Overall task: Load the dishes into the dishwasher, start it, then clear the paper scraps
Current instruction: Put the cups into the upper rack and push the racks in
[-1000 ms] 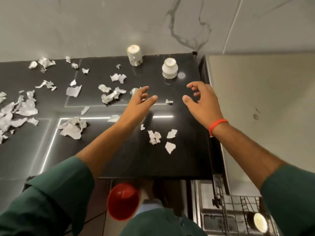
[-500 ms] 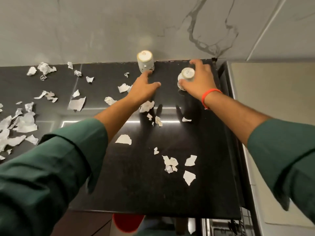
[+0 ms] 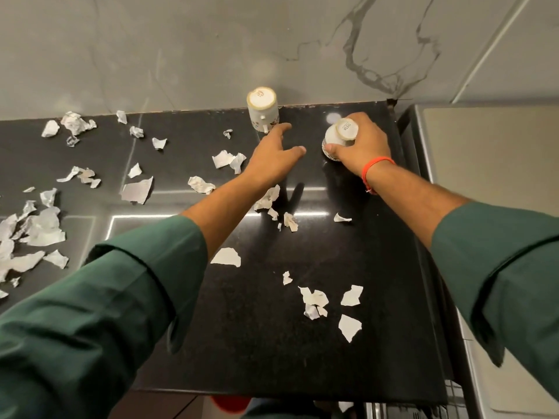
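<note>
The table point(image 3: 272, 343) is a black polished slab set against a grey marbled wall point(image 3: 211, 40); it serves as the reference for all positions below.

Two white cups stand upside down near the table's far edge. The left cup point(image 3: 262, 110) sits right at the wall line, base up, with its handle facing the person. The right cup point(image 3: 340, 137) sits nearer the table's far right corner and tilts slightly, with printed lettering visible on its upturned base.

The right hand point(image 3: 360, 149) is closed around the right cup: the thumb presses the cup's near side and the fingers wrap its far side. An orange band point(image 3: 376, 166) circles that wrist.

The left hand point(image 3: 272, 160) is spread and grasps nothing. Its fingertips point(image 3: 286, 127) reach just beside the left cup's handle; whether they touch it cannot be told. The thumb points toward the right cup.

Both forearms emerge from green sleeves point(image 3: 106, 313).

Torn paper scraps point(image 3: 136, 192) cover the table's left half, densest at the left edge. A smaller cluster of scraps point(image 3: 314, 300) lies on the near right part of the table, and a few pieces lie under the left forearm.

A pale grey appliance top point(image 3: 490, 152) adjoins the table's right edge.
</note>
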Available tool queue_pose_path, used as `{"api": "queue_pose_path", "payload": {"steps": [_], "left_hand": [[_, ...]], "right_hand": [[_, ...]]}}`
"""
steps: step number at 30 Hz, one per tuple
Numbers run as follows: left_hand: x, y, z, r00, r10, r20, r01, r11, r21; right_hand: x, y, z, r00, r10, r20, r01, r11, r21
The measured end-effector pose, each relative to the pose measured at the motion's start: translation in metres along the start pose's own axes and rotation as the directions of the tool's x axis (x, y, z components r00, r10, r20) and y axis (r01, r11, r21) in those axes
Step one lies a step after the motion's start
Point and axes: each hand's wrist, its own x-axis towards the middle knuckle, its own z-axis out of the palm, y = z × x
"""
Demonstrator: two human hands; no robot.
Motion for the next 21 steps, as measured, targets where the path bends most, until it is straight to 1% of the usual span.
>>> {"api": "queue_pose_path", "payload": {"steps": [2, 6, 9, 11, 14, 18, 21], "left_hand": [[-0.002, 0.006, 0.003, 1.000, 0.004, 0.031, -0.004, 1.000, -0.016], [-0.011, 0.022, 0.013, 0.990, 0.025, 0.137, -0.023, 1.000, -0.015], [-0.023, 0.039, 0.030, 0.983, 0.058, 0.176, -0.055, 0.998, -0.022], [-0.034, 0.050, 0.043, 0.976, 0.067, 0.206, -0.061, 0.998, -0.033], [-0.055, 0.068, 0.067, 0.958, 0.106, 0.268, -0.101, 0.994, -0.033], [-0.088, 0.089, 0.109, 0.908, 0.208, 0.363, -0.216, 0.976, -0.017], [-0.113, 0.103, 0.146, 0.884, 0.222, 0.412, -0.245, 0.970, 0.004]], "right_hand": [[-0.005, -0.001, -0.004, 1.000, -0.008, -0.013, 0.009, 0.999, 0.044], [-0.023, -0.001, -0.016, 0.999, -0.050, 0.004, 0.049, 0.996, 0.075], [-0.041, 0.004, -0.032, 0.997, -0.067, -0.030, 0.070, 0.992, 0.101], [-0.055, 0.010, -0.046, 0.995, -0.081, -0.060, 0.086, 0.993, 0.084], [-0.080, 0.027, -0.075, 0.989, -0.081, -0.124, 0.089, 0.994, 0.065], [-0.125, 0.066, -0.122, 0.976, -0.044, -0.211, 0.053, 0.998, 0.040], [-0.164, 0.095, -0.158, 0.969, -0.002, -0.247, 0.007, 1.000, 0.020]]}}
